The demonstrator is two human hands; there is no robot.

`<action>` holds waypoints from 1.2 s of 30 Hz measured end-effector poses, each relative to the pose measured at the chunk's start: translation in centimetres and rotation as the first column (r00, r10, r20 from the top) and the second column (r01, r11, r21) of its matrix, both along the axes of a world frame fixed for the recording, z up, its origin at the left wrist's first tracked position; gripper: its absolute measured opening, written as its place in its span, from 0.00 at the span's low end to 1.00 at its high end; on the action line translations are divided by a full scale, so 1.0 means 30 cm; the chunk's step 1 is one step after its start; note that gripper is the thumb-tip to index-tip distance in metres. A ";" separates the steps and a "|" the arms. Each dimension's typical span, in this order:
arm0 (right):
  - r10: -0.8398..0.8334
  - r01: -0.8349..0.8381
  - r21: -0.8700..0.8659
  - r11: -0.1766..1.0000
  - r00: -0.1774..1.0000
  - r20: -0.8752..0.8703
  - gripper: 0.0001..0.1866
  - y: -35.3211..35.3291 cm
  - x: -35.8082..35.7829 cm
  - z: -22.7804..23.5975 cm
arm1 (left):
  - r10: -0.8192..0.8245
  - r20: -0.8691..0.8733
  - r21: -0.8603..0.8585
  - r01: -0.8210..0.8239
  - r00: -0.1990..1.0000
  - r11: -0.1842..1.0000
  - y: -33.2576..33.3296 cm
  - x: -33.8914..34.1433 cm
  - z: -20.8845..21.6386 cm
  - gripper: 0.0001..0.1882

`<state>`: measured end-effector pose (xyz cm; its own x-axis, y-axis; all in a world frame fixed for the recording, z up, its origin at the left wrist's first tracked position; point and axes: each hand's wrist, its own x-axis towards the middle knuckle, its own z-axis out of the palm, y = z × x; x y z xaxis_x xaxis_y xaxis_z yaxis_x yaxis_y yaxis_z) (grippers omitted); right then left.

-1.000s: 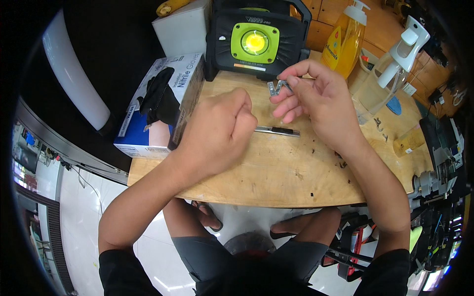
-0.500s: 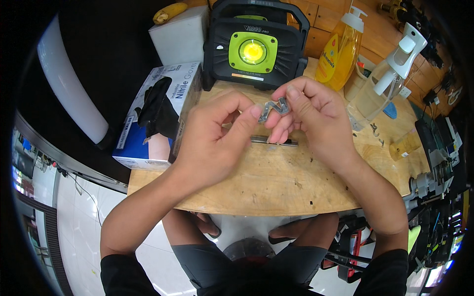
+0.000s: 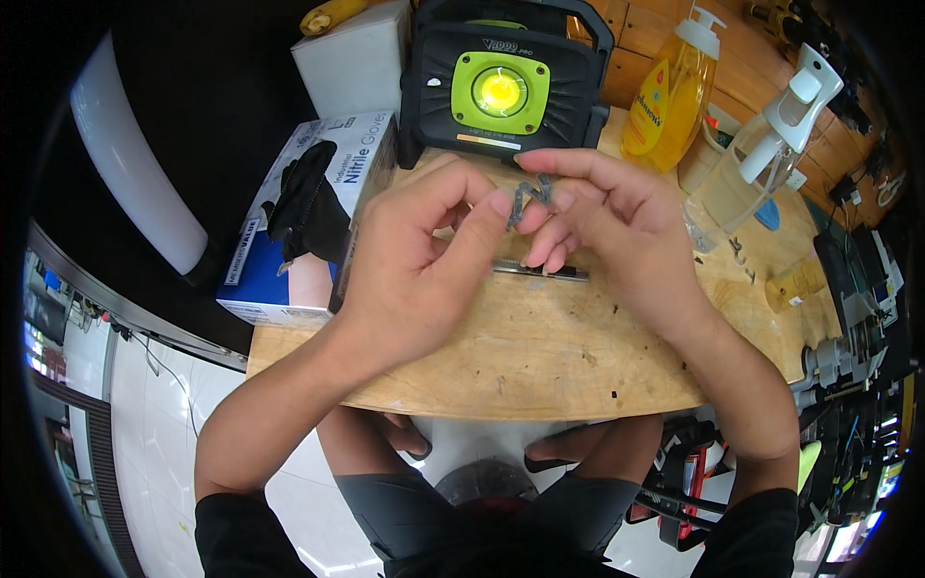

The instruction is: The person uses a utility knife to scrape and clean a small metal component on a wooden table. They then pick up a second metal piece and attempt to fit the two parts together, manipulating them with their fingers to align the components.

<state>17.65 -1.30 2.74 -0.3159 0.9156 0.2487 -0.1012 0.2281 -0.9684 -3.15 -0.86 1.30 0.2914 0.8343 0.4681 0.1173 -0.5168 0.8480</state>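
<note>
One metallic-grey zigzag piece (image 3: 532,194) between bare fingertips (image 3: 500,202)

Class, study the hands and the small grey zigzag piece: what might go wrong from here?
1. The left hand and right hand hold the small grey zigzag piece only at their fingertips, so it might slip onto the wooden table.
2. A slim tool lies on the table, overlapped in view by the right hand's fingers; lowering that hand could knock it.
</note>
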 end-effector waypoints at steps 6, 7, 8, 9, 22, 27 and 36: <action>-0.021 0.021 0.031 0.999 1.000 0.015 0.18 -0.011 -0.009 -0.006 | 0.004 0.018 0.027 -0.005 1.000 1.000 0.010 0.005 -0.009 0.11; -0.026 0.026 0.025 0.999 1.000 0.008 0.18 -0.013 -0.011 -0.004 | 0.008 -0.002 0.013 -0.008 1.000 1.000 0.009 0.004 -0.010 0.11; -0.031 0.031 0.018 0.999 1.000 0.001 0.18 -0.016 -0.011 -0.001 | 0.012 -0.023 -0.001 -0.012 1.000 1.000 0.008 0.001 -0.010 0.12; -0.031 0.031 0.019 0.999 1.000 0.001 0.18 -0.018 -0.012 0.001 | 0.023 -0.057 -0.017 -0.025 0.998 1.000 0.007 -0.003 -0.010 0.12; 0.020 -0.020 0.063 0.998 1.000 0.007 0.18 -0.018 -0.013 -0.011 | 0.047 -0.164 -0.035 -0.053 0.985 0.998 -0.004 0.006 0.018 0.12; -0.016 0.005 0.133 0.991 0.996 0.085 0.18 -0.012 -0.009 -0.009 | 0.004 -0.191 0.000 -0.004 0.982 1.000 -0.001 0.003 0.013 0.11; 0.099 -0.100 -0.034 0.994 0.995 -0.031 0.18 0.000 -0.004 0.006 | 0.177 -0.056 0.452 -0.133 0.983 0.882 -0.003 0.004 0.013 0.06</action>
